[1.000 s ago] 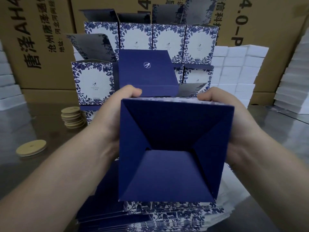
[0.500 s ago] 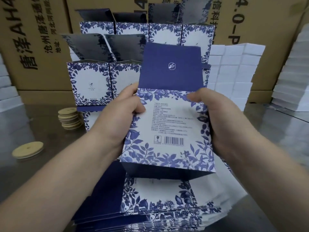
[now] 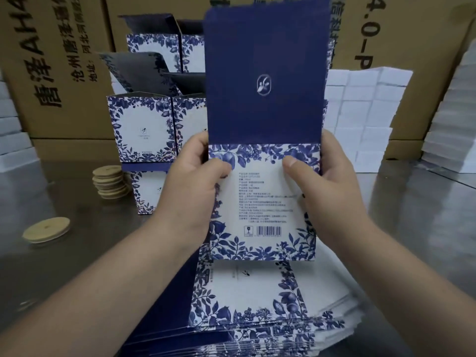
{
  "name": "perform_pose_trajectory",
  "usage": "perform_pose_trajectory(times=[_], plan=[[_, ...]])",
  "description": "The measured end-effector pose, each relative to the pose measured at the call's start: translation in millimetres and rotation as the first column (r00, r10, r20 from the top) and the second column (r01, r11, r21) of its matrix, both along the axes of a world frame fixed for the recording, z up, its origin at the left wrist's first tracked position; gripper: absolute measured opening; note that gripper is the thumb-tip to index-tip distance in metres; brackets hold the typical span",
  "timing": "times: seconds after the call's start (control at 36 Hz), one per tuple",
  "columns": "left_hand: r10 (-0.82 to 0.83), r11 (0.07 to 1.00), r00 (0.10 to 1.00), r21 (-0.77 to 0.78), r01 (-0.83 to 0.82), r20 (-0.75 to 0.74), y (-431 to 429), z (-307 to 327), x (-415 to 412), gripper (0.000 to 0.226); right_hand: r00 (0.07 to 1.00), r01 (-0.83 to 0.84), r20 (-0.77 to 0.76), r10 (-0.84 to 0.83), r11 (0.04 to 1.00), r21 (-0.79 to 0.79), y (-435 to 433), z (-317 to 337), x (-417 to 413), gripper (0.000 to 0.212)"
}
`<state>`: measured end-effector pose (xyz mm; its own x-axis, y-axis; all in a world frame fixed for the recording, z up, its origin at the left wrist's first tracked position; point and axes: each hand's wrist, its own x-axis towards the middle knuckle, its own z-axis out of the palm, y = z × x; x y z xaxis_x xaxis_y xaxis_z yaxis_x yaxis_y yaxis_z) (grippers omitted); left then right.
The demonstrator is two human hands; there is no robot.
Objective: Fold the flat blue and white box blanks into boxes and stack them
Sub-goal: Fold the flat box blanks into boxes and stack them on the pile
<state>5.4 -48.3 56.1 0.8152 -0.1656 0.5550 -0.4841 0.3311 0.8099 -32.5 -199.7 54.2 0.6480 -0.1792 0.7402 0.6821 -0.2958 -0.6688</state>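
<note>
I hold a folded blue and white box (image 3: 262, 210) upright in front of me, its barcode side facing me and its dark blue lid flap (image 3: 265, 81) standing straight up. My left hand (image 3: 193, 181) grips the box's left side, thumb on the front panel. My right hand (image 3: 327, 181) grips the right side, thumb on the front panel too. Below lies a fanned pile of flat blanks (image 3: 247, 305). Behind stands a stack of finished boxes (image 3: 144, 127) with open lids.
Round wooden lids sit at the left: a small stack (image 3: 110, 181) and a single one (image 3: 46, 229). White boxes (image 3: 365, 114) are piled at the right, and large brown cartons (image 3: 51, 68) wall off the back of the grey table (image 3: 412, 215).
The box turned from bottom-facing to upright with its printed side toward me and rose higher. Its lid flap swung up to vertical. Both hands kept their hold.
</note>
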Motion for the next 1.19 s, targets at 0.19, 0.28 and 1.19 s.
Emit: perform_pose_trajectory(times=[0.19,0.28,1.19], plan=[[0.008,1.0,0.992,-0.028,-0.012,-0.125,-8.6,-12.2,2.4,0.019,0.994,0.083,0.076,-0.08,0.996,-0.044,-5.6,-22.8,13.6,0.023],[0.083,0.996,0.98,-0.006,-0.085,-0.183,-10.7,-12.9,2.7,0.018,0.996,0.08,0.029,-0.08,0.997,-0.003,-6.4,-25.8,16.0,0.02],[0.437,0.854,0.899,0.317,-0.413,-0.007,-6.7,-21.4,9.2,0.044,0.988,0.124,-0.103,-0.115,0.989,0.081,-11.9,-25.0,26.0,0.063]])
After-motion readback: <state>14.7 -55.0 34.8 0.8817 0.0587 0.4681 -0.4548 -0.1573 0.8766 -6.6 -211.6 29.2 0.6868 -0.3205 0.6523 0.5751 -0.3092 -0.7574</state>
